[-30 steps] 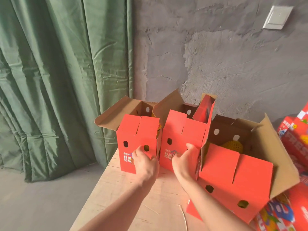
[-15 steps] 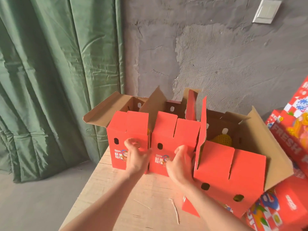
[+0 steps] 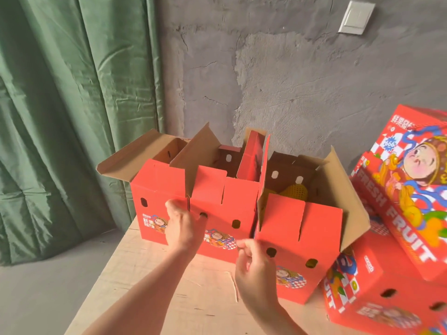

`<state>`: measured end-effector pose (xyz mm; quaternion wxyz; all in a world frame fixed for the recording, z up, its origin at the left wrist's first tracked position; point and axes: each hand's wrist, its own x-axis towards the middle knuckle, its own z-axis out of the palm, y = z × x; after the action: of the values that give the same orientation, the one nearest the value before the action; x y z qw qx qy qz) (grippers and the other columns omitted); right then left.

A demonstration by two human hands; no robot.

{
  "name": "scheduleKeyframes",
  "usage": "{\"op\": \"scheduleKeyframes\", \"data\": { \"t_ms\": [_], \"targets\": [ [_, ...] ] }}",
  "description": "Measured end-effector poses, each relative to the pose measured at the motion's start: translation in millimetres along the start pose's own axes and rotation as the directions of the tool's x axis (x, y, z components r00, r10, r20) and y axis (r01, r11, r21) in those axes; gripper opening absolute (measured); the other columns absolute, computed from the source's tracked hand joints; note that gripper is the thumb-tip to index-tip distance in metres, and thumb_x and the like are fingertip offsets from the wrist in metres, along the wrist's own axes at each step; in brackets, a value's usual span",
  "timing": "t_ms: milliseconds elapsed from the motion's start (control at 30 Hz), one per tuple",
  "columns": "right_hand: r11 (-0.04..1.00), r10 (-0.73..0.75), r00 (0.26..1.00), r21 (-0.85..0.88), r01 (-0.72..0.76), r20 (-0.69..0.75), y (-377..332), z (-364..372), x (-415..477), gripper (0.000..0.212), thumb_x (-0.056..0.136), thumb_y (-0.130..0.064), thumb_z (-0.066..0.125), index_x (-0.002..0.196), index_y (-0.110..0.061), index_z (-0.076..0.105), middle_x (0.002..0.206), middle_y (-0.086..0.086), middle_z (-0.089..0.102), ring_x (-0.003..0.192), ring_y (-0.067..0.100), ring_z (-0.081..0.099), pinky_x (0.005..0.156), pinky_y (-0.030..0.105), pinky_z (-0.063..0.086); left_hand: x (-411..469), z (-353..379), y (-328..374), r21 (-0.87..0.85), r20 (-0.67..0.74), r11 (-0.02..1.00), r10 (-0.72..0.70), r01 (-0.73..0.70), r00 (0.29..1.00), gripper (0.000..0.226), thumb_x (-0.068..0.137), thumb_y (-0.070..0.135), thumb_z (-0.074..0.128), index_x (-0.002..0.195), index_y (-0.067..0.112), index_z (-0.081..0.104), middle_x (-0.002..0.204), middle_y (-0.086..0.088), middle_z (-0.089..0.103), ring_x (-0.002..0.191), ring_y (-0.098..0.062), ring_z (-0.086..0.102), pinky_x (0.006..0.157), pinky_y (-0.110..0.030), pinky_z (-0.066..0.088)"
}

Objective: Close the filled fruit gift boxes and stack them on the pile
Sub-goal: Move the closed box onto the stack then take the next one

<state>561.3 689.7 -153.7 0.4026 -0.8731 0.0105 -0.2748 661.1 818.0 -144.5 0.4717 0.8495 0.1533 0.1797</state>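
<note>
Three open boxes stand in a row on the table, beside the pile of closed ones at right. The left hand lies where the left and middle boxes meet, and the right hand is at the right box corner. Both hands' fingers are curled; I cannot tell whether they grip.

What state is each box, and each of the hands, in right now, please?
left box, open, flaps up.
middle box, open, flaps up.
right box, open, flaps up, netted yellow fruit inside.
pile boxes, closed.
left hand, flat against the left and middle boxes' fronts.
right hand, fingers curled at the right box's front edge; grip unclear.
curtain, drawn.
</note>
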Motion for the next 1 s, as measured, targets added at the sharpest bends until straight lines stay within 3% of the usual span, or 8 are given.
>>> {"op": "scheduleKeyframes", "data": {
  "t_ms": [67,200,333,467,567,667,733,1000],
  "targets": [
    [0.999,0.041,0.988,-0.003,-0.042,-0.149,13,-17,-15,0.01,0.075,0.007,0.066,0.08,-0.002,0.066,0.069,0.003,0.066,0.062,0.013,0.062,0.06,0.01,0.046,-1,-2,1,0.003,0.016,0.999,-0.033,0.033,0.999,0.052,0.075,0.021,0.066,0.092,0.021,0.017,0.082,0.001,0.034,0.089,-0.04,0.059,0.07,-0.039,0.038],
    [0.948,0.312,0.871,0.059,-0.314,-0.378,35,-46,-24,0.039,0.062,0.009,0.081,0.096,0.011,0.063,0.09,0.023,0.063,0.082,0.04,0.062,0.074,0.037,0.047,-13,-11,3,-0.027,0.05,0.998,-0.061,0.062,0.997,0.048,0.074,0.014,0.065,0.095,0.018,0.022,0.085,-0.002,0.037,0.084,-0.039,0.057,0.074,-0.043,0.046],
    [0.905,0.416,0.843,0.066,-0.42,-0.342,24,-41,-12,0.064,0.066,-0.007,0.084,0.116,0.017,0.052,0.112,0.031,0.057,0.107,0.044,0.054,0.089,0.036,0.037,-31,-24,0,0.013,0.07,0.999,-0.042,0.041,0.997,0.046,0.077,0.014,0.064,0.096,0.018,0.022,0.089,-0.001,0.033,0.078,-0.035,0.054,0.071,-0.043,0.046],
    [0.752,0.652,0.721,0.084,-0.653,-0.234,9,-42,-1,0.072,0.077,-0.044,0.073,0.125,0.001,0.044,0.123,0.02,0.052,0.115,0.034,0.049,0.088,0.038,0.041,-50,-43,2,0.059,0.102,0.997,-0.047,0.041,0.994,0.047,0.078,0.012,0.063,0.094,0.018,0.02,0.096,-0.009,0.036,0.079,-0.036,0.054,0.072,-0.047,0.049],
    [0.752,0.639,0.743,-0.043,-0.658,-0.199,7,-56,-9,0.072,0.075,-0.056,0.068,0.117,-0.002,0.045,0.118,0.016,0.054,0.113,0.033,0.052,0.084,0.039,0.043,-71,-59,4,0.123,0.126,0.992,-0.044,0.029,0.991,0.044,0.079,0.013,0.063,0.094,0.017,0.022,0.098,-0.01,0.033,0.081,-0.036,0.054,0.072,-0.045,0.05],
    [0.762,0.613,0.764,-0.105,-0.639,-0.201,2,-71,-32,0.073,0.071,-0.056,0.072,0.11,0.0,0.046,0.113,0.018,0.054,0.108,0.035,0.054,0.081,0.04,0.046,-99,-76,2,0.247,0.186,0.965,0.045,-0.091,0.982,0.027,0.082,0.014,0.062,0.101,0.0,0.051,0.099,-0.008,0.027,0.095,-0.038,0.049,0.076,-0.04,0.049],
    [0.768,0.612,0.765,-0.079,-0.635,-0.199,-6,-83,-55,0.072,0.069,-0.053,0.075,0.108,0.001,0.047,0.11,0.019,0.054,0.105,0.037,0.055,0.079,0.041,0.047,-120,-90,-1,0.284,0.221,0.946,0.094,-0.157,0.971,0.019,0.083,0.012,0.061,0.093,-0.004,0.062,0.102,-0.014,0.034,0.102,-0.038,0.045,0.076,-0.038,0.048],
    [0.778,0.621,0.773,-0.017,-0.628,-0.132,-27,-143,-152,0.067,0.069,-0.04,0.079,0.109,0.003,0.047,0.109,0.023,0.054,0.106,0.039,0.051,0.081,0.044,0.046,-232,-148,-23,0.334,0.16,0.93,0.102,-0.152,0.982,0.017,0.083,0.013,0.063,0.089,-0.002,0.065,0.093,-0.008,0.036,0.096,-0.033,0.045,0.067,-0.033,0.046]
  ]
}}
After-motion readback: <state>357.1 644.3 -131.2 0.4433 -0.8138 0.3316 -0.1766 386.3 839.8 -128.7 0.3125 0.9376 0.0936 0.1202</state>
